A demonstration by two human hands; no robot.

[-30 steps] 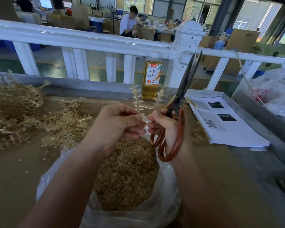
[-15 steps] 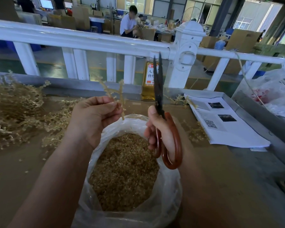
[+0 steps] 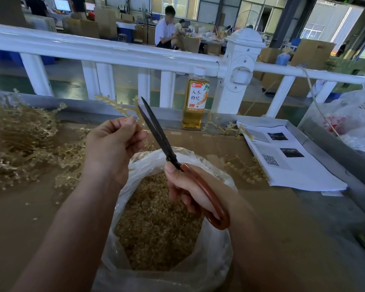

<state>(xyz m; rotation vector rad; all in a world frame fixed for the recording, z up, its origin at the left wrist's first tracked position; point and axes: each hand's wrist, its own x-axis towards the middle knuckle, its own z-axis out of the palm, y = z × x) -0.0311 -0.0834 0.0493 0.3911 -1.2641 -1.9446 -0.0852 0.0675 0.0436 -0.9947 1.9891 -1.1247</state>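
The thin golden sprig (image 3: 118, 106) sits left of centre in the upper half of the frame, above the bag's far rim. It is pinched at its lower end by the left hand (image 3: 114, 148). Its beaded branches fan up and to the left against the grey ledge. Where the stem meets the blades of the scissors (image 3: 171, 155), the dark metal covers it. I cannot tell whether the blades touch it or only cross in front.

The blades are narrowly parted and slant toward the upper left. Their tips are just beside the sprig's right branch. The right hand (image 3: 190, 192) grips the red-brown handles: the thumb lies along the upper handle near the pivot, and the other fingers (image 3: 178, 193) curl through the loop. The lower handle is mostly hidden behind the palm. On the left hand, thumb and forefinger clamp the stem and the remaining fingers are folded into the palm. Both forearms rise from the bottom edge, which cuts them off.

Below the hands stands a clear plastic bag (image 3: 217, 256), open and part-filled with small golden bits (image 3: 156, 228). The frame crops its base. A tangled pile of like sprigs (image 3: 19, 140) covers the brown worktop (image 3: 19, 224) at the left and runs out of view. A bottle of amber drink (image 3: 195, 102) stands at the centre top by the white railing (image 3: 114, 51). Printed sheets (image 3: 287, 165) lie to the right, with loose sprigs at their near edge. A crumpled plastic sack (image 3: 354, 121) sits at the far right, its contents unclear.
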